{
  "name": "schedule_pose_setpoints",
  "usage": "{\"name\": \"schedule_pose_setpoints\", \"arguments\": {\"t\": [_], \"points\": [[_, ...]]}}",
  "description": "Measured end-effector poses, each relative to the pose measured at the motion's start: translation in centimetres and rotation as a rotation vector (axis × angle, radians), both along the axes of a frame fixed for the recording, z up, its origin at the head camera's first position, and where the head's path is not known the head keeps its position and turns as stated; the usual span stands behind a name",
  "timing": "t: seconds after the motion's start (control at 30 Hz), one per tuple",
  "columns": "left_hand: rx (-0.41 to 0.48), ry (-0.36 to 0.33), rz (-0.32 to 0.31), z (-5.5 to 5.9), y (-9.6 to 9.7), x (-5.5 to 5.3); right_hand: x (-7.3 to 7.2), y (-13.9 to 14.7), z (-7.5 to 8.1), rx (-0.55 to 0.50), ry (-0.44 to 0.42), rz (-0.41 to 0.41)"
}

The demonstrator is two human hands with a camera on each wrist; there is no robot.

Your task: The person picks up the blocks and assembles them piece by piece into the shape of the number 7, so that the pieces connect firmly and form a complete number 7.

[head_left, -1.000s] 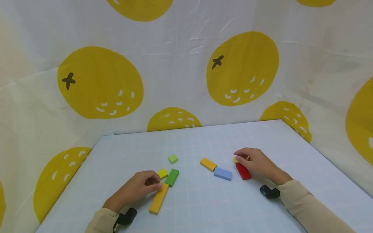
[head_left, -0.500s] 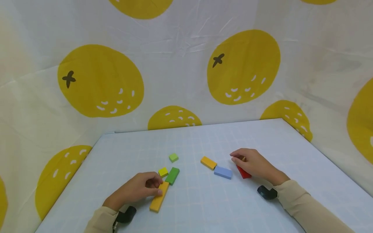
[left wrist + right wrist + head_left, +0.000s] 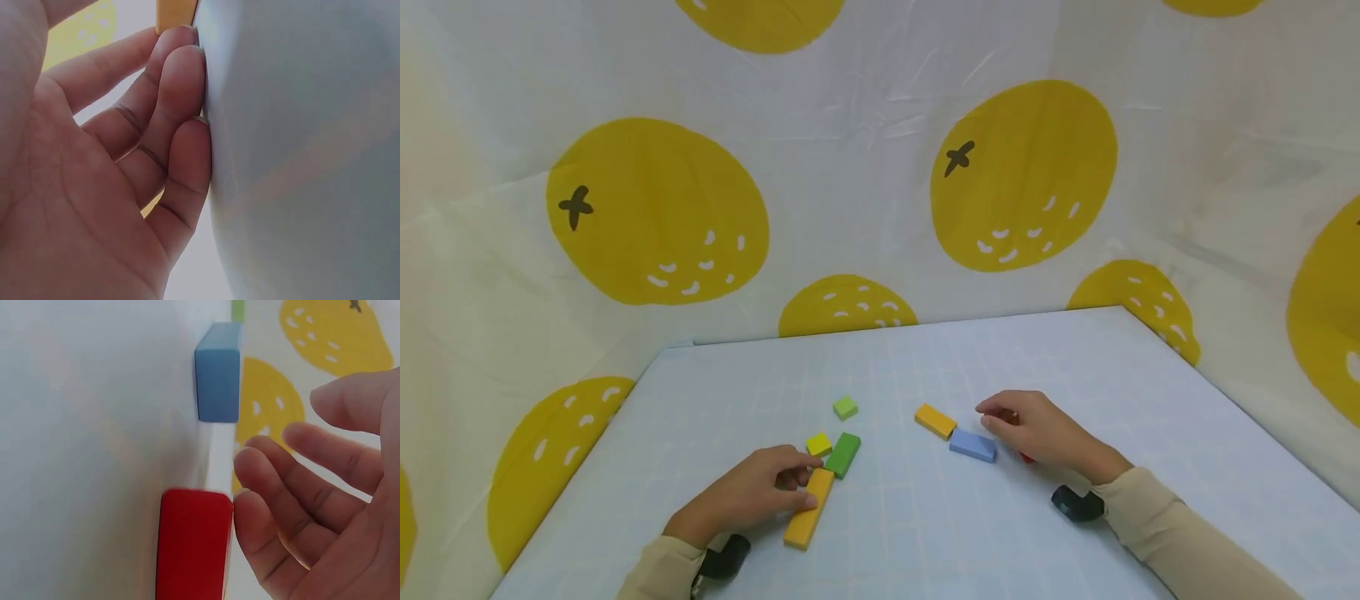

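Observation:
My left hand [image 3: 760, 486] lies beside a long orange block [image 3: 802, 527], its thumb over the block's left side and its forefinger near the far end. In the left wrist view, a corner of that orange block [image 3: 175, 15] shows beyond loosely bent fingers. A green block [image 3: 843, 456] and a small yellow block [image 3: 819, 444] lie just past it. Holding nothing visible, my right hand [image 3: 1033, 429] hovers relaxed over a red block [image 3: 194, 544], mostly covered in the head view. Left of this hand is a blue block [image 3: 973, 446], its corner close to a shorter orange block [image 3: 935, 421].
A small light-green block [image 3: 846, 407] lies farther back on the pale checked tabletop [image 3: 902, 533]. Behind and beside the table hangs a white curtain [image 3: 850, 183] printed with large yellow fruit.
My right hand has moved left and slightly nearer, off a small yellowish block now hidden, and covers more of the red block. The left thumb has slid nearer along the long orange block.

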State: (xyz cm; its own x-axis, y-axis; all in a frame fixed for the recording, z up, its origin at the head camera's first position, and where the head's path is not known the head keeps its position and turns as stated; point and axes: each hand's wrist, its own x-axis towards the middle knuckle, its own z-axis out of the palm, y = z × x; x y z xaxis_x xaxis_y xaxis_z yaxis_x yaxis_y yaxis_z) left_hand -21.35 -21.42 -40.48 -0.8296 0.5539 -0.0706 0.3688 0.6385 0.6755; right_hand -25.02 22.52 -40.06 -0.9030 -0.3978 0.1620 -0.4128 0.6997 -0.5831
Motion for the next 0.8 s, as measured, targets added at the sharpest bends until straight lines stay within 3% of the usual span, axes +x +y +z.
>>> {"name": "schedule_pose_setpoints", "arguments": {"t": [0.3, 0.53, 0.8], "points": [[-0.013, -0.030, 0.042, -0.07, -0.08, -0.04, 0.13, -0.88, -0.28, 0.047, -0.036, 0.042], [-0.013, -0.041, 0.002, -0.03, -0.43, 0.07, 0.33, -1.02, -0.40, 0.070, -0.032, 0.093], [-0.056, -0.048, 0.008, 0.22, -0.22, -0.06, 0.20, -0.84, -0.33, 0.084, -0.014, 0.133]]}}
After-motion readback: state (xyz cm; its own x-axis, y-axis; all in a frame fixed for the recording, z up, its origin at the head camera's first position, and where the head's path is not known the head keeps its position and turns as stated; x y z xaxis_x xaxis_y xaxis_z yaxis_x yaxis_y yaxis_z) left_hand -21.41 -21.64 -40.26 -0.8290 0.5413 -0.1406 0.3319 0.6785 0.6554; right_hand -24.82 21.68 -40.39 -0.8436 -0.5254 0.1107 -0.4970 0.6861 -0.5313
